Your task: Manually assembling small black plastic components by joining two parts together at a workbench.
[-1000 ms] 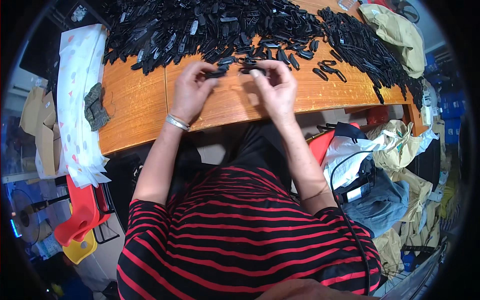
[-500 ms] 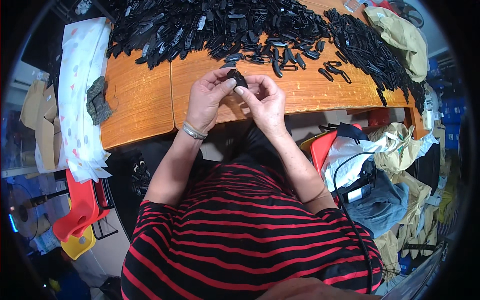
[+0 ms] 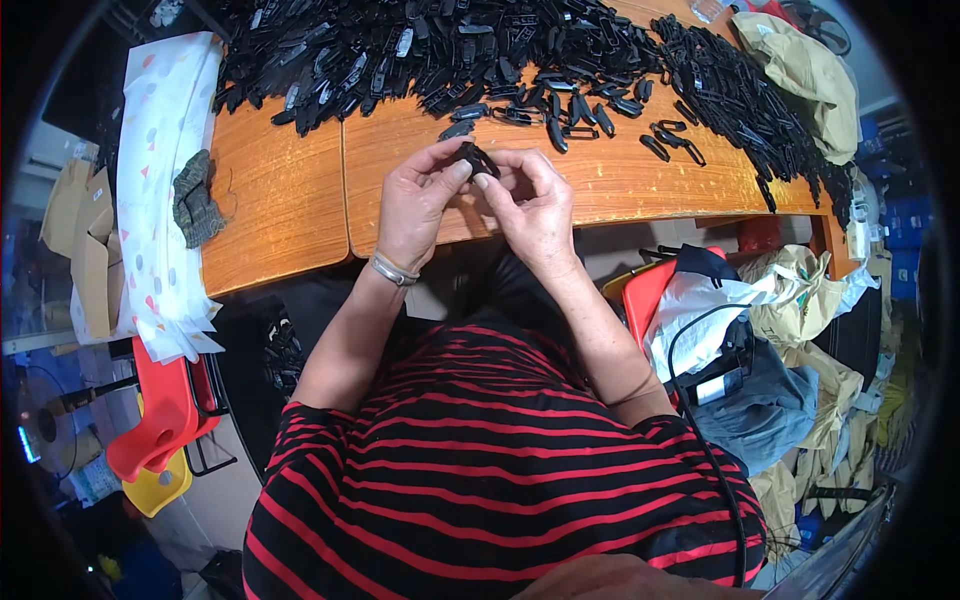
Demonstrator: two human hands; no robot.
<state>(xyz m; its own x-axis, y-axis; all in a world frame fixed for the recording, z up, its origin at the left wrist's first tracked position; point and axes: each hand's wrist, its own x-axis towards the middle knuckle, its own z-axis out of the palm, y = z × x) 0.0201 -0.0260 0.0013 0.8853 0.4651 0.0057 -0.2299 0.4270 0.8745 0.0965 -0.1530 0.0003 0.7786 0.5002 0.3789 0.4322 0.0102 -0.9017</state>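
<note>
Worktop [image 3: 275,200], pile [image 3: 430,55] at twelve o'clock; left hand [image 3: 412,210] and right hand [image 3: 538,218] pinch a black piece [image 3: 481,160]; loose grip could drop it.

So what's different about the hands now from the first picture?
The left hand moved right and the right hand moved left, both drawing back toward the body. They were apart; now they hold black plastic together. The big pile and grey cloth stayed put.
</note>
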